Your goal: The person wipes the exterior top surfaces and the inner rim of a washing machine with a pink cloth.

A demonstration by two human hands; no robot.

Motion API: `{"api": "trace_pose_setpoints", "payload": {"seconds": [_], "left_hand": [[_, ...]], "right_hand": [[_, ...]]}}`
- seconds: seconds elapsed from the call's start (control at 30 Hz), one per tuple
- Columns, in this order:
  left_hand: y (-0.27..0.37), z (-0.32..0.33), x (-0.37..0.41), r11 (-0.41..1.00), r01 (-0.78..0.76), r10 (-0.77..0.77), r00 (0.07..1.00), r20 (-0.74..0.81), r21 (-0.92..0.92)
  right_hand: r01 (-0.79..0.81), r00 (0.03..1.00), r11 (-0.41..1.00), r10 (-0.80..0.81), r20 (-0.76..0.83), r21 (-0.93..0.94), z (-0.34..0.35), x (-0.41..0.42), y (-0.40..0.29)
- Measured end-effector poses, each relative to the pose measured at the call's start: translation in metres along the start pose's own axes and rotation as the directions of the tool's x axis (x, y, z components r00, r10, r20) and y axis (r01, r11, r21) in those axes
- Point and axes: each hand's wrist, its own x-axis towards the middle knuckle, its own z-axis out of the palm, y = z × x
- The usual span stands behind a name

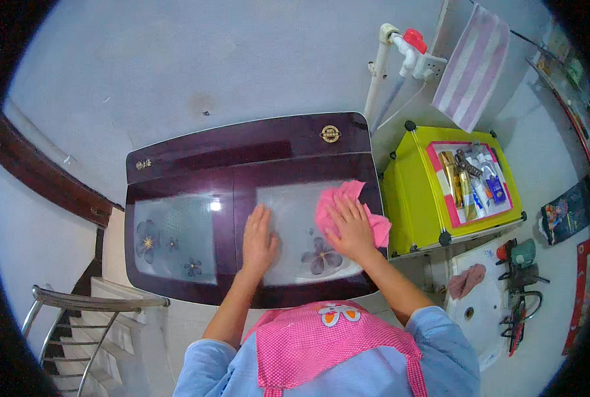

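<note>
A twin-tub washing machine with a dark purple top point(185, 173) stands before me against the wall. Its two lids have translucent panels with dark flower prints. My right hand point(349, 226) presses a crumpled pink cloth point(379, 229) on the right lid near its right edge. Flat on the same lid, close to the seam between the lids, rests my left hand point(260, 243), with no object in it. A glare spot shows on the left lid.
A lime-green cube cabinet point(404, 198) adjoins the machine on the right, bearing a pink-edged box of tubes point(451, 218). Beyond are a white sink point(478, 332), a water pipe point(376, 79) and a hanging striped towel point(473, 69). Lower left is a metal stair railing point(101, 301).
</note>
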Motion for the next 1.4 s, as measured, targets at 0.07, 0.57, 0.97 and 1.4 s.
{"api": "trace_pose_setpoints", "payload": {"seconds": [0.07, 0.57, 0.97, 1.4], "left_hand": [[-0.023, -0.015, -0.009, 0.984, 0.140, -0.142, 0.990, 0.011, 0.109], [-0.028, -0.010, -0.019, 0.950, 0.175, -0.166, 0.985, -0.057, 0.260], [-0.026, -0.012, -0.022, 0.947, 0.185, -0.175, 0.983, -0.061, 0.265], [-0.028, -0.010, -0.019, 0.939, 0.161, -0.144, 0.987, -0.078, 0.304]], "right_hand": [[0.012, 1.000, 1.000, -0.012, -0.012, -0.023, -0.004, 0.031, 0.011], [-0.223, 0.800, 0.972, 0.141, -0.583, -0.072, 0.048, 0.230, 0.068], [0.000, 0.900, 0.997, -0.032, -0.434, -0.073, 0.020, 0.227, 0.078], [0.239, 0.957, 0.969, -0.222, -0.189, 0.069, 0.069, 0.198, -0.023]]}}
